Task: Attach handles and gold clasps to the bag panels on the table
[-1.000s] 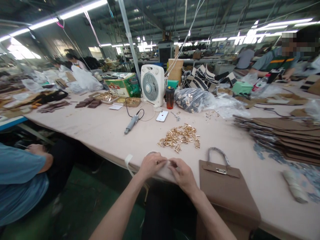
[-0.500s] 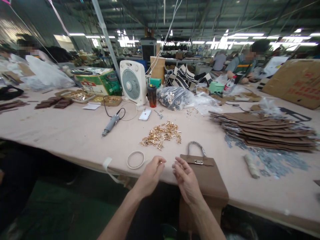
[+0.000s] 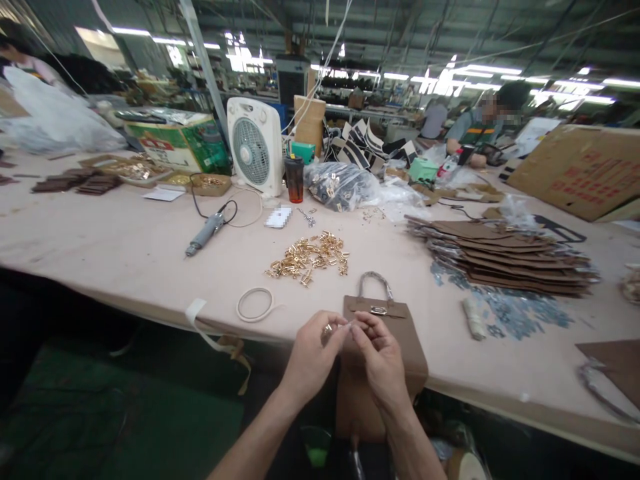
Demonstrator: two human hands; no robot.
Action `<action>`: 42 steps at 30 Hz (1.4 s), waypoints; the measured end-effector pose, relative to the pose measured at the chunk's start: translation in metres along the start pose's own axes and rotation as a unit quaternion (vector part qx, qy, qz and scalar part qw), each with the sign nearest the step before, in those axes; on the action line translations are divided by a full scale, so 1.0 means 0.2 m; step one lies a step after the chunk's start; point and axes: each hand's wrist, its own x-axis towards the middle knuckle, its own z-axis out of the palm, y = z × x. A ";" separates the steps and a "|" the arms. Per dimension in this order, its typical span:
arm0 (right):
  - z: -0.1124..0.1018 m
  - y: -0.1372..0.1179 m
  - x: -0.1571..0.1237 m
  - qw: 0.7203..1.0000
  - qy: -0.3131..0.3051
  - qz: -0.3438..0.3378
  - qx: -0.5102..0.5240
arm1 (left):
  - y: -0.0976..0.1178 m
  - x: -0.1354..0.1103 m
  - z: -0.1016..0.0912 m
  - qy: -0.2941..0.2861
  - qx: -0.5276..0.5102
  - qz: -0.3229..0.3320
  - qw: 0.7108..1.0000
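Observation:
My left hand is closed, with a small gold metal fitting showing between its fingers. The fingertips of my right hand are pinched together and meet those of the left; what they grip is too small to make out. Just behind and under the right hand lies a brown handbag with a metal clasp and a wrapped handle, reaching over the table's front edge. Beyond my hands is a loose pile of gold metal fittings. A roll of pale tape lies to the left.
On the table are a grey electric screwdriver, a white fan and a dark tumbler. At right, a stack of brown leather pieces stands behind blue-grey scraps. A person works across the table.
My hands have come together, fingertips meeting, where they were apart before. The view has shifted, so the table's things appear further left.

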 end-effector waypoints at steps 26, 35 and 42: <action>-0.07 -0.17 -0.10 0.979 -0.062 -0.074 -0.178 | 0.06 -0.08 0.02 -0.066 -0.037 0.013 0.997; -0.13 -0.25 -0.07 0.972 -0.077 -0.119 -0.185 | 0.10 -0.09 0.01 -0.179 -0.103 -0.051 0.977; -0.15 -0.29 -0.05 0.980 -0.125 -0.041 -0.151 | 0.12 -0.07 0.00 -0.194 -0.102 -0.051 0.974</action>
